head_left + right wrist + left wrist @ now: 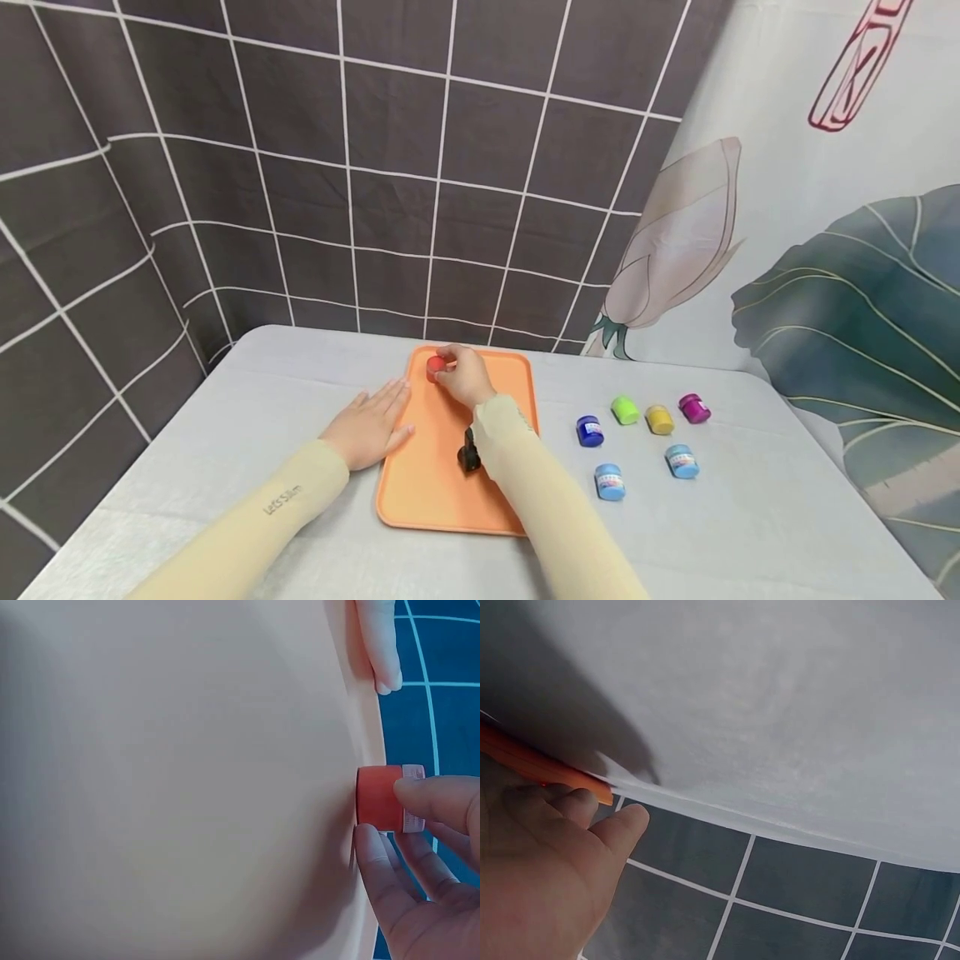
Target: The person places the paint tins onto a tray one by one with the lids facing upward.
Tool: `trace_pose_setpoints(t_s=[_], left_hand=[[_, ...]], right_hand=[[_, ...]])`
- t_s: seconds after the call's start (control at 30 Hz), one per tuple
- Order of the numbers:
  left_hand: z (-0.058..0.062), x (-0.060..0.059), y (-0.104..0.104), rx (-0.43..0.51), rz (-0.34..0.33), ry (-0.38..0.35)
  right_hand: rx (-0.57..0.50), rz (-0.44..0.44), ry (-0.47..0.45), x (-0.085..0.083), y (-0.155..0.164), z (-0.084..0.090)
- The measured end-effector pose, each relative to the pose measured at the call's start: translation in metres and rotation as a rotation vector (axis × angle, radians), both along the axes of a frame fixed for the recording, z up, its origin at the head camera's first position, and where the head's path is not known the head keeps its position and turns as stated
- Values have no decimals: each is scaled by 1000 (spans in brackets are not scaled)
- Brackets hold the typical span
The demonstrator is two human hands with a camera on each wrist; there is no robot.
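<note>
- Red paint jar sits at the far left corner of the orange tray, pinched at its sides by the thumb and fingertips of the right hand; it lies just beyond that hand, toward the wall, and the right wrist view shows it with its base against the tray.
- Left hand lies flat with straight, relaxed fingers, resting on the table with its fingertips on the tray's left rim; it holds nothing and is farther from the jar than the right.
- Count, near to far: one black object on the tray beside the right forearm, too hidden to identify; two light blue jars; then one each of dark blue, green, yellow and magenta; one red.
</note>
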State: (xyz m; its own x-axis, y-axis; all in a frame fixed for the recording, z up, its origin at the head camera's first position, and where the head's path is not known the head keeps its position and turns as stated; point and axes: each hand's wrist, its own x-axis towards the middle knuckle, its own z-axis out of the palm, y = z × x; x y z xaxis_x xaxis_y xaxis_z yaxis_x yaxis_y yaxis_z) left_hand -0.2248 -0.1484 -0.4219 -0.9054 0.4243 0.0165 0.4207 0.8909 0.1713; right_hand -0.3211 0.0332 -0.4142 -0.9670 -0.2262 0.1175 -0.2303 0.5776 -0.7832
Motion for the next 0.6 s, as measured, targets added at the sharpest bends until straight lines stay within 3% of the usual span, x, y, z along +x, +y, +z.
trace_pose_setpoints(t_s=[0.23,0.37,0.6], left_hand=[[-1,-2,1,-2,-1,1],[0,-1,1,3,2,-1],[1,2,1,10,2,10]], right_hand=[[-47,-3,-44,5,6,8],[-71,37,-51,13,13,16],[0,116,82,32,30,37]])
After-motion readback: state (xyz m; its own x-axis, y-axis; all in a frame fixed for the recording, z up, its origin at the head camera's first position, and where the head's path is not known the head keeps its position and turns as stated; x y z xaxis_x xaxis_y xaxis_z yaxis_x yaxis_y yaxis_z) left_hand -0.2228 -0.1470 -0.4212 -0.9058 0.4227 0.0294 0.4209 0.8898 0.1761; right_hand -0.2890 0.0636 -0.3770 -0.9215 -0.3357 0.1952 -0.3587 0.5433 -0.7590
